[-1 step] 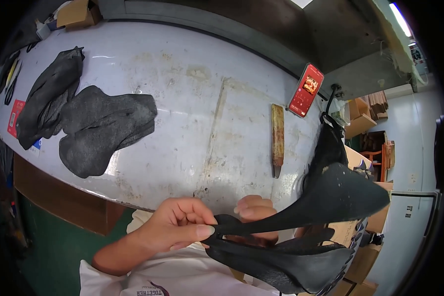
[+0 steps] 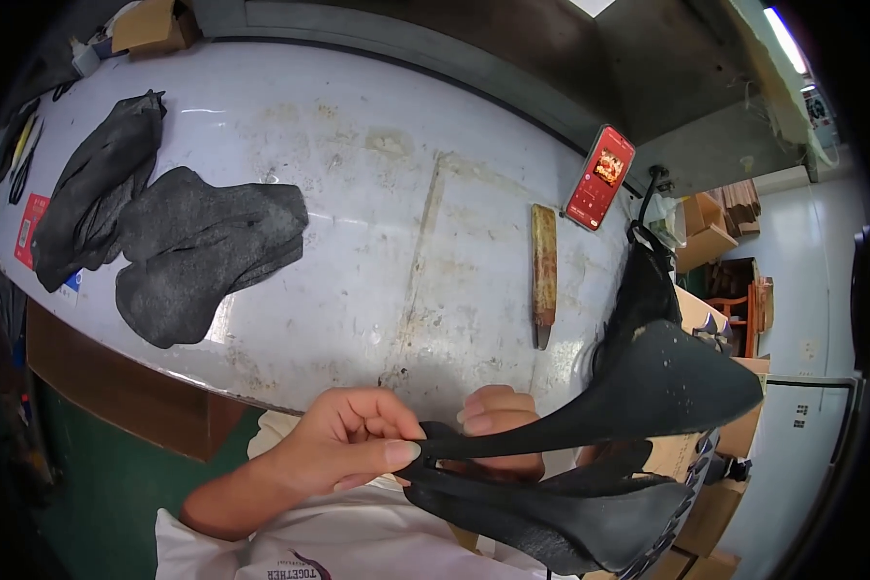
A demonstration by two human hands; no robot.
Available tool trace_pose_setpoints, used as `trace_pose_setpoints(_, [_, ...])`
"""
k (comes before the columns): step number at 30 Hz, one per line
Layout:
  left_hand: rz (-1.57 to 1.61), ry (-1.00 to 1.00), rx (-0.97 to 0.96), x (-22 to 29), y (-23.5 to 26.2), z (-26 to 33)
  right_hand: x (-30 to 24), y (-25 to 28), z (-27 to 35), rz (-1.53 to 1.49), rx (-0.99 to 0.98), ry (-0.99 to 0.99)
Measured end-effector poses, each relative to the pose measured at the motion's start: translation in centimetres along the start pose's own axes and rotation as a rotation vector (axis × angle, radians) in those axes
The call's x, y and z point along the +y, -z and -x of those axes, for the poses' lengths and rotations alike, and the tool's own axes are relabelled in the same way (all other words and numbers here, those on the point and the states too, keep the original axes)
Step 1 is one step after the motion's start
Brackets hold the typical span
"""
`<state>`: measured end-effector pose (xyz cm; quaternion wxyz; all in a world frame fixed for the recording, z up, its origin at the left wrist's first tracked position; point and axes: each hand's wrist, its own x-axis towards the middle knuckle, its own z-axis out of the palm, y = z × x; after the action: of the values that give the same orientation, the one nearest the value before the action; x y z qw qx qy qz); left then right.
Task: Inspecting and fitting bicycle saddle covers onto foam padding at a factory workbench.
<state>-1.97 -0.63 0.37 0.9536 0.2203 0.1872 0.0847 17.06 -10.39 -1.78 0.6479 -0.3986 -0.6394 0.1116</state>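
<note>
A black leather piece (image 2: 609,396) with two long flaps spreads out to the right, just off the table's near edge. My left hand (image 2: 358,440) pinches its narrow joined end between thumb and bent fingers. Behind the upper flap, my right hand (image 2: 501,411) is closed against the piece with curled fingers; the flap covers much of this hand. The lower flap (image 2: 561,517) hangs in front of my white shirt. On the left of the table lie two more dark leather pieces, one folded (image 2: 101,188) and one spread flatter (image 2: 213,246), touching each other.
A worn flat tool with a dark tip (image 2: 544,275) lies on the white table (image 2: 358,280). Past it, a phone (image 2: 599,176) with a lit red screen leans upright. Cardboard boxes stand at the far left (image 2: 153,29), under the table (image 2: 126,387) and on the right (image 2: 720,512).
The fingers of my right hand have shifted slightly behind the flap. My left hand and the leather piece stay almost in place.
</note>
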Motion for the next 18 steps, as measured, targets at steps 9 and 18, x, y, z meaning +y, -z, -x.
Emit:
trace_pose_setpoints(9, [0.03,-0.006,0.045,-0.5,-0.8,0.9,-4.3,1.4,0.1,0.052,-0.285,-0.435])
trace_pose_setpoints(18, [-0.08,-0.115,-0.007,-1.2,-0.2,1.5,-1.3,-0.9,1.2,-0.092,-0.028,-0.142])
